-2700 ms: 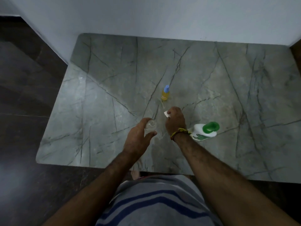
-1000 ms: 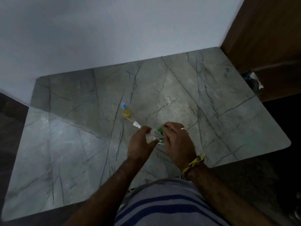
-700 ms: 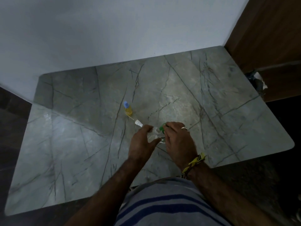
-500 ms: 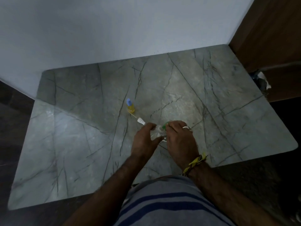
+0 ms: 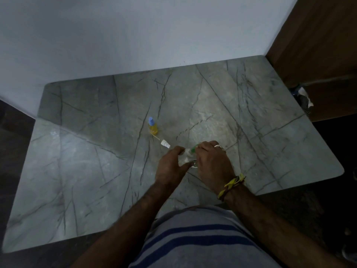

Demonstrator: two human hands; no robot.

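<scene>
The grey veined marble tabletop (image 5: pixel 81 171) fills most of the view, its far edge against a pale wall (image 5: pixel 135 35) and its right far corner beside a brown wooden panel (image 5: pixel 318 45). A person in a grey, blue-striped shirt (image 5: pixel 193 235) stands at the near edge, both forearms reaching over it. The right hand (image 5: pixel 210 163), with a yellow wristband (image 5: pixel 231 183), is clenched round a white bottle with a green cap (image 5: pixel 193 150), mostly hidden beneath it, toward the middle of the near edge. The left hand (image 5: pixel 172 167) curls its fingers round a small clear bottle (image 5: pixel 184 154), touching the green cap. Near the tabletop's centre stands a yellow bottle with a blue cap (image 5: pixel 152 128), and just nearer lies a white spray nozzle (image 5: pixel 165 143)
</scene>
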